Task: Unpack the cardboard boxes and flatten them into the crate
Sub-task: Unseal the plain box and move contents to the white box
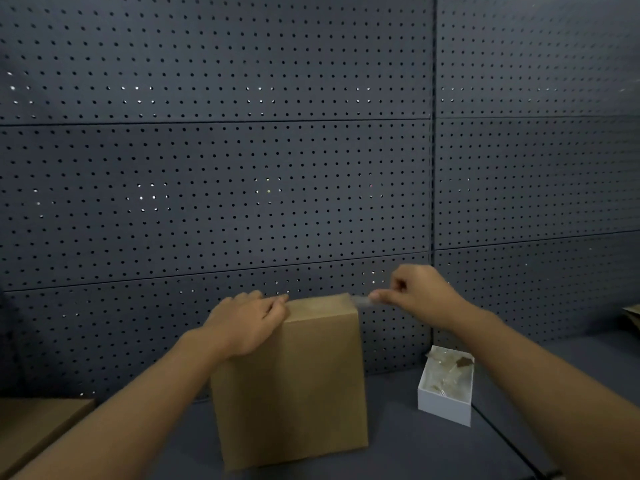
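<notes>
A brown cardboard box (294, 386) stands upright on the dark grey surface in front of me. My left hand (247, 323) lies over its top left corner, fingers curved over the top edge. My right hand (415, 296) is just right of the box's top right corner and pinches a strip of clear tape (362, 300) that runs from the box top to my fingertips. The box's top face is mostly out of sight.
A small white tray (446, 407) holding crumpled clear tape sits to the right of the box. Another cardboard box (31, 431) lies at the lower left edge, and a scrap of cardboard (632, 318) shows at the far right. A dark pegboard wall (242, 168) stands close behind.
</notes>
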Action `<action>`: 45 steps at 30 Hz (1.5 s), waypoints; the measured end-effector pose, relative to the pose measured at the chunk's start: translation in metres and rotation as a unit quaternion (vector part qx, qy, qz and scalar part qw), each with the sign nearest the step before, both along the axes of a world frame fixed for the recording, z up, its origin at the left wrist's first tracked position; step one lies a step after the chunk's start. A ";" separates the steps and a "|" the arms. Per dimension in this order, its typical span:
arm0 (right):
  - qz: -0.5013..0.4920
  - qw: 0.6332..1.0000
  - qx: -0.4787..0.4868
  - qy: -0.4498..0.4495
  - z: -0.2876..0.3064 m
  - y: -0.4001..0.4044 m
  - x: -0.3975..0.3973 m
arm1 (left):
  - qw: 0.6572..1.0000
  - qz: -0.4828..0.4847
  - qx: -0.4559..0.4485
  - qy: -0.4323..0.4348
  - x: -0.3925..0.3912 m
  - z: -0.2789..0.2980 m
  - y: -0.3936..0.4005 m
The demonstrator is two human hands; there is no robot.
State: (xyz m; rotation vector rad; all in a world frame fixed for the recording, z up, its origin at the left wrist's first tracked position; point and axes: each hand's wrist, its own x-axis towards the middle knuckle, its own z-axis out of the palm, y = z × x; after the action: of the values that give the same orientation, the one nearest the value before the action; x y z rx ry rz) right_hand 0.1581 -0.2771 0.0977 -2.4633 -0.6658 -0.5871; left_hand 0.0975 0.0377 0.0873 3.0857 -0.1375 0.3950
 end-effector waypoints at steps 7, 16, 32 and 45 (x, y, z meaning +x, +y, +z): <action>0.085 0.986 0.129 0.064 -0.020 0.033 -0.013 | 0.999 -0.027 -0.016 0.040 -0.010 0.008 0.006; 0.070 0.918 0.344 0.183 -0.016 0.059 -0.025 | 0.991 -0.047 -0.126 -0.019 -0.011 0.005 -0.042; 0.188 0.739 0.585 0.276 -0.065 0.063 -0.021 | 0.998 0.025 -0.061 -0.013 -0.002 -0.011 -0.072; 0.265 0.469 0.750 0.384 -0.093 0.045 -0.022 | 0.998 -0.013 -0.059 0.016 -0.003 -0.006 -0.063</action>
State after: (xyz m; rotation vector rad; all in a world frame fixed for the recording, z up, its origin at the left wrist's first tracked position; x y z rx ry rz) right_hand 0.1359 -0.2325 0.0044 -0.5081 -0.1918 0.2683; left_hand 0.0940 -0.0254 0.0809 2.9684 -0.1474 0.3404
